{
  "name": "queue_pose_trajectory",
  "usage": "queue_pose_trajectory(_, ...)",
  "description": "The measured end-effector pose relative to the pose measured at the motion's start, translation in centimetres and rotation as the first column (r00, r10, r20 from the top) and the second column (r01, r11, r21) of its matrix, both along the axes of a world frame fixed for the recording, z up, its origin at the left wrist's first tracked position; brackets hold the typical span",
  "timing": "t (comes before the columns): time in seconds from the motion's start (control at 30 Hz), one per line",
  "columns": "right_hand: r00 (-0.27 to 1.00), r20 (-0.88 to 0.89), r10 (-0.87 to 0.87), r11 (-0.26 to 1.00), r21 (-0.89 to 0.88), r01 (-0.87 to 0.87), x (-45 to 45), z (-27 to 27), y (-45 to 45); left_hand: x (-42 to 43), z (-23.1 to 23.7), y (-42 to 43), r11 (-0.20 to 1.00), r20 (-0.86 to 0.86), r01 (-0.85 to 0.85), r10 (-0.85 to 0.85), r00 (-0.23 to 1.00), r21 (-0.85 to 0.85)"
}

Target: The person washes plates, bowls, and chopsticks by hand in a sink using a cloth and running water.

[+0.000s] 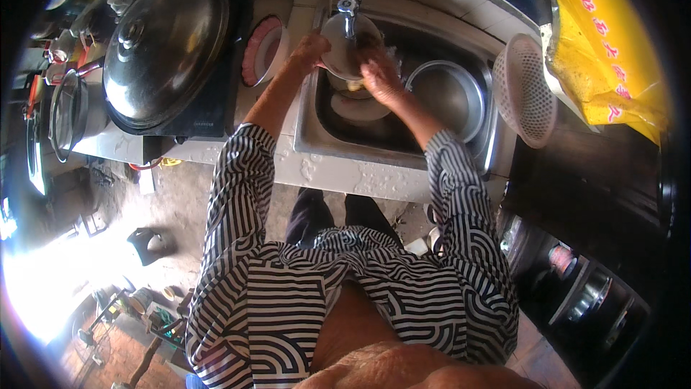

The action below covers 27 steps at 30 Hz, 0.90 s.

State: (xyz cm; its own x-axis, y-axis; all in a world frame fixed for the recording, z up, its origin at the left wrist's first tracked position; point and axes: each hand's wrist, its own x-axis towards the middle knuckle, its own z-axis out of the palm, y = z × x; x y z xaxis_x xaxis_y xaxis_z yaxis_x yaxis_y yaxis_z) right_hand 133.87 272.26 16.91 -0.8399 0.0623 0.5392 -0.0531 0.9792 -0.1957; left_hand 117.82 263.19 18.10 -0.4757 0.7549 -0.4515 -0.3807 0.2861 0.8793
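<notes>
Under the running metal faucet [349, 8], my left hand [312, 50] grips the left rim of a pale round bowl [339, 57]. My right hand [381, 77] presses against the bowl's right side; its fingers are blurred. A dark patch sits by those fingertips, and whether it is a scrubber or shadow is unclear. Below the bowl, partly covered by it, a white dish [357, 109] lies in the stainless steel sink [305, 138]. A round metal basin [447, 95] stands in the sink's right part, beyond my right wrist.
Left of the sink are a pink-rimmed bowl [263, 54] and a large lidded wok [167, 49] on a black cooktop [208, 111]. A perforated plastic colander [523, 92] leans at the right, beside a yellow printed bag [610, 49]. Water drops wet the counter's front edge [345, 173].
</notes>
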Motion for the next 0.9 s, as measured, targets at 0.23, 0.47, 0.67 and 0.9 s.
queue_pose_trajectory(0.23, 0.991, 0.100, -0.089, 0.921, -0.369, 0.120, -1.5, 0.8, -3.4, 1.0, -2.2, 0.1, 0.979, -0.012, -0.170, 0.170, 0.985, -0.116)
queue_pose_trajectory(0.47, 0.988, 0.148, -0.045, 0.839, -0.532, 0.118, 0.4, -2.6, -0.1, 1.2, -3.5, 3.6, 0.985, 0.151, 0.110, -0.130, 0.980, 0.137)
queue_pose_trajectory(0.67, 0.990, 0.103, -0.096, 0.890, -0.437, 0.132, -0.8, 0.2, -3.9, 1.8, -2.2, 1.0, 0.999, 0.024, 0.004, -0.003, 1.000, -0.050)
queue_pose_trajectory(0.9, 0.984, 0.135, -0.118, 0.990, 0.092, 0.107, -0.3, 3.3, 1.6, -5.0, -8.6, -3.4, 0.947, -0.254, 0.258, -0.205, 0.945, 0.193)
